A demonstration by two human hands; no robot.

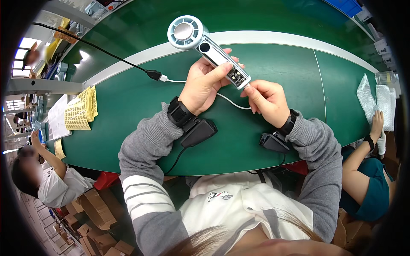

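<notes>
A light blue handheld fan [217, 53] with a round slotted head lies tilted in my left hand [202, 83], whose fingers wrap round its handle and whose thumb presses on its face. Near the handle's lower end a small circuit board shows. My right hand [269, 101] pinches the end of a white cable [234, 103] at the bottom of the handle; the plug itself is mostly hidden by the fingers. The white cable runs behind my left hand to a white connector joined to a black cable [124, 62] at the upper left.
Yellow label sheets [80, 112] and white paper lie at the left of the green table [141, 128]. Clear bubble bags [385, 106] are at the far right, by a co-worker's hand. Another person sits at the left. Cardboard boxes [99, 209] stand below, and a blue bin [345, 6] is at the top right.
</notes>
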